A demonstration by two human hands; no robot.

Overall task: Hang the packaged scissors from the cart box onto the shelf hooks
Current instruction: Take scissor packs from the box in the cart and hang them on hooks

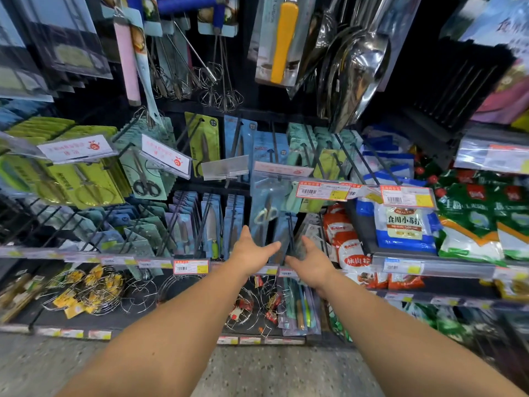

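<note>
Left hand (252, 250): reaching toward the shelf, palm turned right, fingers stretched out and loosely spread; its grip is open and empty.
Right hand (310, 260): reaching beside the left, palm turned left, fingers curled around the lower edge of a dark blurred pack (289, 239); whether the grip is closed on it I cannot tell.
Pack: hangs on a black hook (291, 233) between the two hands, in the lower row; contents too blurred to read.
Scissors (266, 214): white-handled pair in a clear blue packet, hanging just above the hands, under a red and white price tag (323, 191).
Other scissors: black-handled pair (146, 179) on a teal card to the upper left; yellow-green cards (86, 179) further left.
Knives (212, 224): blue carded packs in the row left of the hands.
Top row: whisks (220, 93), a yellow-handled tool (283, 41), steel ladles (360, 70).
Right shelves: white and blue bags (405, 227), green bags (472, 224), red and white bags (347, 247).
Bottom shelf: wire racks (97, 290) with yellow tags.
Floor (257, 373): grey speckled, under the forearms.
</note>
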